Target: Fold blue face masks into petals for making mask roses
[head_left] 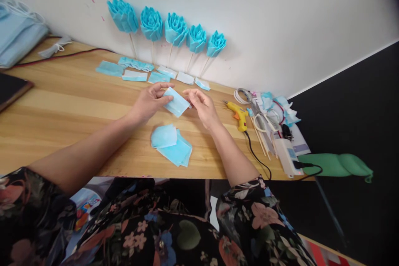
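Observation:
A light blue rectangle of face-mask fabric (176,103) is held up over the wooden table. My left hand (149,102) pinches its left side, with the thumb on the front face. At the right corner, the curled fingers of my right hand (202,106) close on the edge; their tips are partly hidden. Below the hands lies a small overlapping pile of blue fabric pieces (177,149). Beyond them, blue and white fabric strips (134,75) lie in a row near the wall.
Several blue fabric roses (151,24) on thin sticks lean against the wall. To the right are a yellow glue gun (238,115), tape rolls (242,96), scissors (260,118), wooden sticks (259,139) and a white power strip (285,158). Folded blue fabric (21,33) sits far left.

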A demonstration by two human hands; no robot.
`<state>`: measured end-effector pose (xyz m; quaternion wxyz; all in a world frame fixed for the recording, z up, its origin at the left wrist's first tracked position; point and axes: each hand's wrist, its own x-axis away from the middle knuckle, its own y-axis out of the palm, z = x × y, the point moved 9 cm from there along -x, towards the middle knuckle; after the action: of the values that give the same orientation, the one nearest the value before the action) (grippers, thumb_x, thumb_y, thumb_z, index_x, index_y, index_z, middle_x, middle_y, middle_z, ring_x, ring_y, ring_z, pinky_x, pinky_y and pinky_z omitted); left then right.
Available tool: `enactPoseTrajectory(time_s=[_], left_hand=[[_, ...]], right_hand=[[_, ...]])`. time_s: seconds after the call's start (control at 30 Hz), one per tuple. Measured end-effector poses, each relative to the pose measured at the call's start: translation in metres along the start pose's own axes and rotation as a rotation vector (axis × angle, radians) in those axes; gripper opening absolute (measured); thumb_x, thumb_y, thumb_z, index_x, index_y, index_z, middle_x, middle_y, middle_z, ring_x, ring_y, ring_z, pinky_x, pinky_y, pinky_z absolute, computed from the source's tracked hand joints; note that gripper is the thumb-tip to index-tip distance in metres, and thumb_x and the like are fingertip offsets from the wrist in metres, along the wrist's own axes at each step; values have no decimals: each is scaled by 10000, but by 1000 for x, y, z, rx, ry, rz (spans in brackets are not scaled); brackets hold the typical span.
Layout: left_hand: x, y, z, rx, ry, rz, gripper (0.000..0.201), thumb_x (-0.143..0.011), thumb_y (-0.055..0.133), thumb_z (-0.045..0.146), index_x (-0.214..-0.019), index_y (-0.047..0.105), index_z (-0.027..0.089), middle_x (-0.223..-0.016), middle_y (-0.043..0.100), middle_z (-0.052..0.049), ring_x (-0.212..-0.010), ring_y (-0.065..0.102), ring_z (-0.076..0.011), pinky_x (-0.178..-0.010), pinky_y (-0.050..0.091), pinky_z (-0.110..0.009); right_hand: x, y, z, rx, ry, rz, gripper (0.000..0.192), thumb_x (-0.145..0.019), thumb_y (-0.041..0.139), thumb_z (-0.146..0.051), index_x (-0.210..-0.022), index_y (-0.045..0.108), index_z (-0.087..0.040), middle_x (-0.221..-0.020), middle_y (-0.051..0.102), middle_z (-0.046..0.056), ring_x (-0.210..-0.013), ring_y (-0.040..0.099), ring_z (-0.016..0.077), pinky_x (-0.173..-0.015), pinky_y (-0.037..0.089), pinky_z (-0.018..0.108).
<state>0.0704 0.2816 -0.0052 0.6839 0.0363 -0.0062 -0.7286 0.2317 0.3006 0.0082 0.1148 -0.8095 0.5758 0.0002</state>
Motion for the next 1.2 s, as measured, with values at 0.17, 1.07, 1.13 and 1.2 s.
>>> enactPoseTrajectory(time_s=[0.17, 1.07, 1.13, 1.2], left_hand=[[1, -8, 9, -94, 31, 81, 481, -838, 629, 266, -1311, 583, 192, -974, 737, -80, -877, 715, -218, -792, 589, -369], [-1, -15, 5, -79, 41, 147, 503, -834, 626, 310, -1326, 556, 231, -925, 714, -61, -876, 708, -220, -771, 586, -362], [-1, -18, 5, -60, 34, 167, 498, -828, 630, 308, -1315, 563, 234, -918, 713, -57, -869, 704, -215, -758, 586, -349], [-1, -20, 4, -25, 22, 186, 504, -814, 641, 297, -1308, 566, 231, -921, 715, -56, -861, 701, -213, -745, 588, -341]], right_hand=[[0, -3, 5, -34, 83, 7, 649, -816, 506, -820, -994, 705, -228, -886, 708, 46, -801, 648, 158, -765, 554, 309], [-3, -14, 10, -9, 58, 60, 424, -832, 630, -624, -929, 722, -222, -844, 721, 29, -775, 648, 146, -762, 541, 289], [-4, -18, 14, -41, 78, 75, 472, -842, 595, -646, -993, 727, -218, -886, 727, 39, -787, 650, 143, -768, 548, 291], [-4, -20, 15, -63, 89, 85, 489, -835, 599, -648, -1027, 728, -217, -921, 730, 44, -809, 652, 142, -769, 550, 286]])
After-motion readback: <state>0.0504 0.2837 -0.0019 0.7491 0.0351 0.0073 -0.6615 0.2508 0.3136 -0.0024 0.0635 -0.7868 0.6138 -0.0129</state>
